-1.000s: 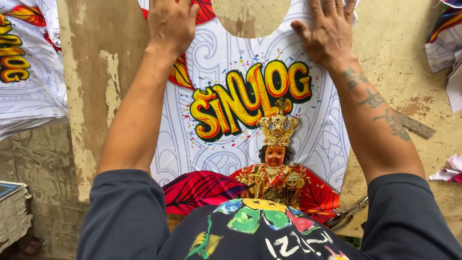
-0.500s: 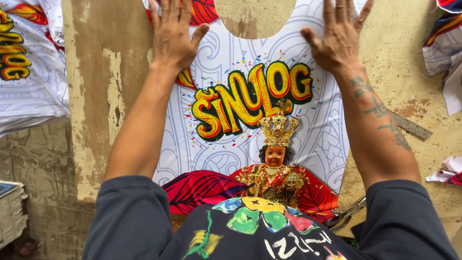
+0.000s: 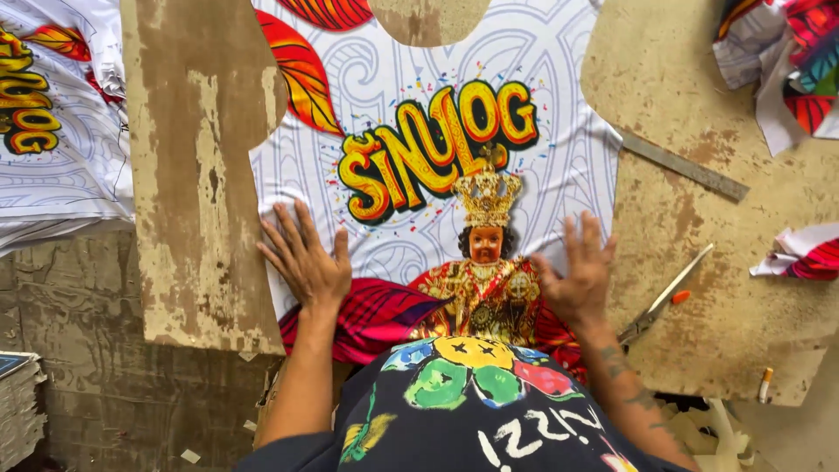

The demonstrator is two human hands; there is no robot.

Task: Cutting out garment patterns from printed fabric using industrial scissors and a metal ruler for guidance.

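Note:
A white printed shirt panel [image 3: 559, 105] with colourful lettering, red-orange leaves and a crowned figure lies flat on a worn wooden board [image 3: 192, 175]. My left hand [image 3: 304, 260] rests palm down with fingers spread on the panel's lower left edge, beside the board. My right hand [image 3: 578, 273] presses flat with fingers apart on the panel's lower right, next to the figure. Neither hand holds anything.
Scissors with an orange tip [image 3: 666, 297] and a metal ruler [image 3: 683, 166] lie on the board at right. More printed fabric lies at far left [image 3: 52, 131] and upper right [image 3: 786, 61]. Paper scraps [image 3: 800, 253] sit at right. My dark printed shirt [image 3: 476, 411] fills the bottom.
Both hands have slid from the top of the panel, by the neckline, down to its lower part. The view has shifted so the panel sits higher.

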